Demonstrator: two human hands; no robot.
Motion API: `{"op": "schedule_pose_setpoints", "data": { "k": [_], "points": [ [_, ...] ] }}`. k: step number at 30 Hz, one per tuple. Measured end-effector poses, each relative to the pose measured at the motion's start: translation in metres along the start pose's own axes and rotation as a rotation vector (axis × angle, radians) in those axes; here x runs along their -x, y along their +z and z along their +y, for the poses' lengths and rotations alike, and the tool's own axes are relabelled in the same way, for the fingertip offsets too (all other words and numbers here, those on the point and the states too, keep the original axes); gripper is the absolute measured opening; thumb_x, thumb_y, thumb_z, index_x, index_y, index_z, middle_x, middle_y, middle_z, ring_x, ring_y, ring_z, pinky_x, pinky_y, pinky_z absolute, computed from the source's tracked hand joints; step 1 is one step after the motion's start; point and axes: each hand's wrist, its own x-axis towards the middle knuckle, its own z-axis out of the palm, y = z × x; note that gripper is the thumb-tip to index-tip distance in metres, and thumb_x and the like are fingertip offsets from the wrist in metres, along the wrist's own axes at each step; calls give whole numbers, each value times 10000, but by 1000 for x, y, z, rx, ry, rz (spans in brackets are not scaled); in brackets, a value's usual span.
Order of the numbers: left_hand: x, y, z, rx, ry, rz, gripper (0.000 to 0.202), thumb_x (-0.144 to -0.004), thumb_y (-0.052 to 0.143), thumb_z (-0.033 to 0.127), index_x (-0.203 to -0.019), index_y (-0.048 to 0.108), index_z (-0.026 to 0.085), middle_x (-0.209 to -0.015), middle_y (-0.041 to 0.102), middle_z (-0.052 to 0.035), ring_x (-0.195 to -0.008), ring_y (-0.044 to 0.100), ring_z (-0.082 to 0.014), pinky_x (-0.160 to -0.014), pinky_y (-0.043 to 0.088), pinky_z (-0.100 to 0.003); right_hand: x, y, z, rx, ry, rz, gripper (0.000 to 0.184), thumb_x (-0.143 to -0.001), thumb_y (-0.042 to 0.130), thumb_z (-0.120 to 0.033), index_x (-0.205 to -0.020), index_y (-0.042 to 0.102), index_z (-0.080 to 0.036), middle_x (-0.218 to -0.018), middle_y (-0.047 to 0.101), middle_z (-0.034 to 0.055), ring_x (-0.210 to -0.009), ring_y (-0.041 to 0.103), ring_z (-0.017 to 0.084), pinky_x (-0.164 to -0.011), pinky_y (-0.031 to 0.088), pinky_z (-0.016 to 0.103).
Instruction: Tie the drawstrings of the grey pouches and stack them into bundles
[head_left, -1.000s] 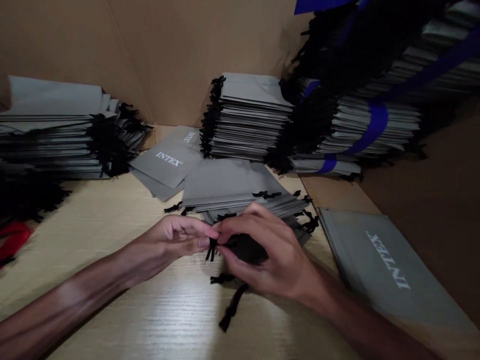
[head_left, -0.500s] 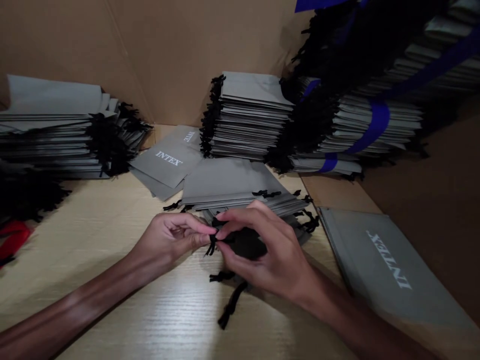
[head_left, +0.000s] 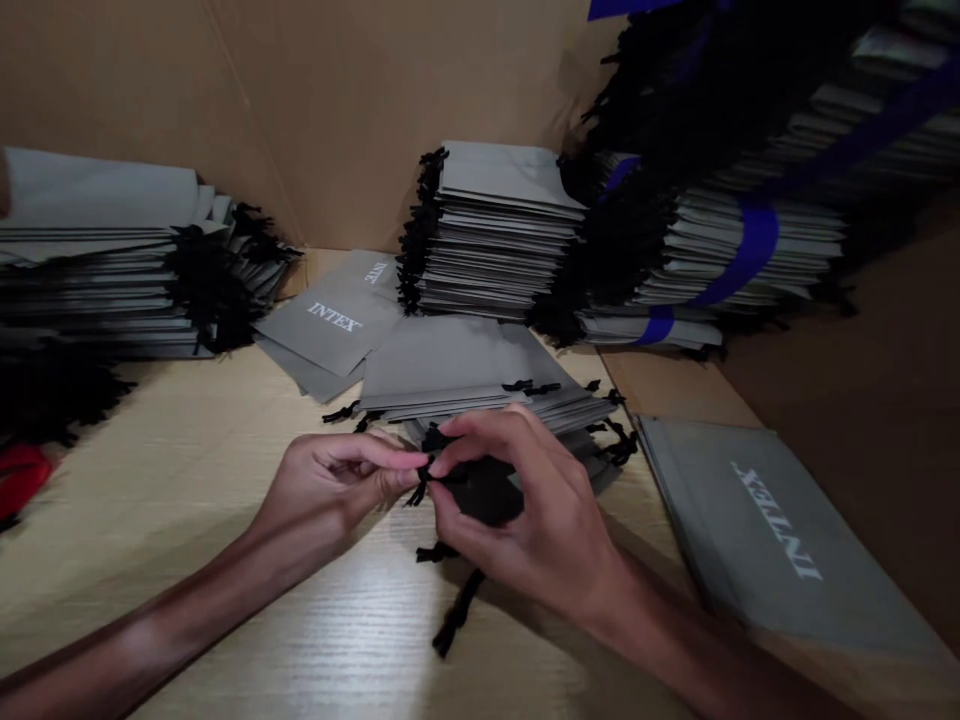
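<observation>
My left hand [head_left: 334,485] and my right hand [head_left: 525,515] meet over the middle of the wooden table [head_left: 225,600]. Both pinch a black drawstring cord [head_left: 424,480] between thumb and fingers. The cord belongs to a dark bunched pouch top [head_left: 487,492] cupped under my right palm. Two loose black cord ends [head_left: 454,622] trail onto the table below my hands. Just behind my fingers lies a low pile of grey pouches [head_left: 457,365] with black cords at its near edge.
Tall stacks of grey pouches stand at the left [head_left: 105,260], centre back [head_left: 502,235] and right, the right ones bound with blue bands [head_left: 754,250]. Grey INTEX pouches lie flat at centre left [head_left: 330,325] and at right [head_left: 772,530]. Cardboard walls [head_left: 337,90] enclose the table. Something red [head_left: 19,475] lies at far left.
Both hands have lifted slightly and shifted a little left while still pinching the cord. The view has barely moved.
</observation>
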Motion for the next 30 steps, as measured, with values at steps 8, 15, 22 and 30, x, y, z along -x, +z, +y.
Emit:
{"op": "schedule_pose_setpoints", "data": {
  "k": [8, 15, 22, 30],
  "points": [
    [1, 2, 2, 22, -35, 19, 166, -691, 1071, 335, -802, 950, 314, -840, 907, -60, -739, 816, -163, -663, 633, -182, 2, 1, 2, 25, -9, -20, 481, -957, 783, -89, -1330, 571, -305, -1044, 835, -34, -1018, 762, 217, -926, 565, 395],
    [2, 0, -2, -6, -50, 44, 174, -700, 1063, 359, -805, 949, 279, -876, 916, -75, -776, 836, -196, -697, 658, -227, 4, 6, 4, 41, 25, -37, 354, -979, 745, -115, -1234, 575, -293, -1076, 790, 0, -1016, 738, 223, -899, 567, 399],
    [2, 3, -3, -13, -70, 49, 218, -690, 1068, 381, -823, 951, 255, -909, 923, -86, -809, 848, -217, -737, 673, -255, 2, 9, 7, 116, -31, -43, 314, -949, 698, -117, -1172, 546, -277, -1041, 767, 6, -944, 703, 226, -846, 511, 397],
    [1, 4, 1, -38, -90, 43, 261, -695, 1061, 418, -811, 928, 225, -885, 918, -86, -780, 840, -207, -711, 654, -242, 0, 11, 11, 142, -106, -57, 242, -937, 647, -114, -1069, 520, -273, -972, 758, 13, -863, 671, 225, -799, 467, 397]
  ]
}}
